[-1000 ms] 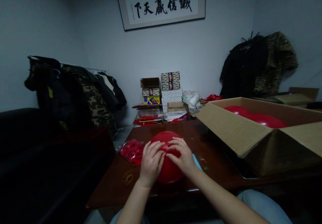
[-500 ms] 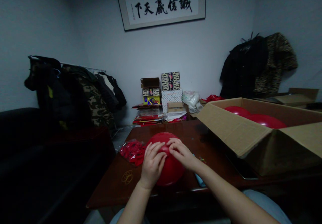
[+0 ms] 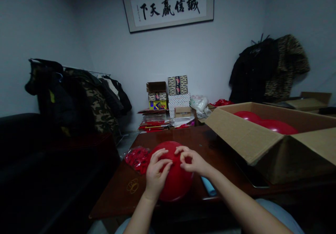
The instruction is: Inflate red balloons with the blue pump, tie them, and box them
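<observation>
A red inflated balloon [image 3: 174, 183] rests at the near side of the dark wooden table, between my hands. My left hand [image 3: 155, 172] is pinched at the balloon's top, thumb and forefinger meeting where its neck seems to be. Just to the right, my right hand [image 3: 195, 163] curls its thumb and forefinger together in a ring against the balloon. Whatever is in that pinch is too small to make out. Left of the balloon lies a clear bag of red balloons [image 3: 136, 158]. Yellow rubber bands [image 3: 132, 185] lie in front of the bag.
On the right stands an open cardboard box [image 3: 243, 136] with red balloons [image 3: 278, 126] inside. A dark phone-like slab [image 3: 258, 182] lies beneath its near edge. A light-blue cylindrical object [image 3: 208, 186] sits beside my right forearm. Stacked boxes [image 3: 179, 102] stand beyond the table.
My right hand has moved slightly right, away from my left fingertips, and its fingers have curled into a ring. The balloon has shifted a little toward me.
</observation>
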Tool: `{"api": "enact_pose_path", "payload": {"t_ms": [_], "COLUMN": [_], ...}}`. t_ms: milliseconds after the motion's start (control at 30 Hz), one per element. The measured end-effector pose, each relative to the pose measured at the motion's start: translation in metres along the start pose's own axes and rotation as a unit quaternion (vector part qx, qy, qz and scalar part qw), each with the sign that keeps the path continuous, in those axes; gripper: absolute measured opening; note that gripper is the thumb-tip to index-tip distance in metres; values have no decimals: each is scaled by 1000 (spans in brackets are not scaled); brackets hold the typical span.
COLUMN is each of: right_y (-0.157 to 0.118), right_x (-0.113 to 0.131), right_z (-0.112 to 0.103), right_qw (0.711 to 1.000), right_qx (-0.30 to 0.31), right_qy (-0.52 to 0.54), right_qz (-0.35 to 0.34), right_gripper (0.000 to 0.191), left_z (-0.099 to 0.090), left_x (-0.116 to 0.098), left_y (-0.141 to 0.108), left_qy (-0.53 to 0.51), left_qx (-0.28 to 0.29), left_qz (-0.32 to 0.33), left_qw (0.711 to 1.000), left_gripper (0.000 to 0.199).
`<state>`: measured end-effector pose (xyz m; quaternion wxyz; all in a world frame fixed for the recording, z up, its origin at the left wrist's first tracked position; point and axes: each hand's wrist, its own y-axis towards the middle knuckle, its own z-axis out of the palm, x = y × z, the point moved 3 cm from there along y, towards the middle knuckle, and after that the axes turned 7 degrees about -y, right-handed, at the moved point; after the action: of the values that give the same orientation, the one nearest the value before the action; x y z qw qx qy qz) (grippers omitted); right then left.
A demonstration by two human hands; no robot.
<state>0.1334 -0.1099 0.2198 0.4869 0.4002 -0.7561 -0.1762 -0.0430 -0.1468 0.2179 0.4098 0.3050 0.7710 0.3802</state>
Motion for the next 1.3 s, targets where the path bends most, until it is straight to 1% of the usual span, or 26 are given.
{"api": "enact_pose_path", "payload": {"t_ms": [67,167,267,333,400,500,567,633,667,700,800,900,1067,1300], "right_y": [0,-1,-3,-4,-4,-3,-2,-2,-1,-1,0,1,3,3], "right_x": [-6,-8,-3,2,6,8,8,8,9,9,7,4,5,2], "right_z": [-3,-5,-5,-6,-7,-8,-10,-12,-13,-13,-13,-6,5,10], "right_qw": [997,983,967,959,945,903,885,876,877,883,912,922,934,944], "right_qx": [-68,-168,-222,-228,-206,-163,-151,-149,-155,-170,-241,-287,-303,-310], "right_qy": [-21,-72,-124,-168,-250,-383,-426,-444,-443,-426,-329,-259,-187,-99], "right_qz": [14,26,15,-6,-49,-108,-114,-111,-106,-95,-34,9,17,50], "right_gripper": [14,11,6,3,9,12,11,11,11,11,8,13,19,30], "left_z": [0,3,9,13,15,16,15,13,13,12,11,11,10,12], "left_x": [0,-1,-1,-1,-2,-4,-6,-9,-11,-13,-20,-26,-32,-34], "left_y": [0,1,2,2,1,1,1,3,4,6,11,15,17,16], "left_qy": [-7,-7,7,22,39,71,99,129,141,151,174,191,209,214], "left_qx": [-4,-7,16,30,40,59,73,83,84,82,75,72,68,67], "left_qz": [-3,0,10,18,29,45,54,59,61,61,57,60,68,68], "left_qw": [1000,1000,1000,999,998,995,991,986,985,983,980,977,973,972], "left_gripper": [12,11,10,10,10,12,13,13,14,14,13,13,13,13]}}
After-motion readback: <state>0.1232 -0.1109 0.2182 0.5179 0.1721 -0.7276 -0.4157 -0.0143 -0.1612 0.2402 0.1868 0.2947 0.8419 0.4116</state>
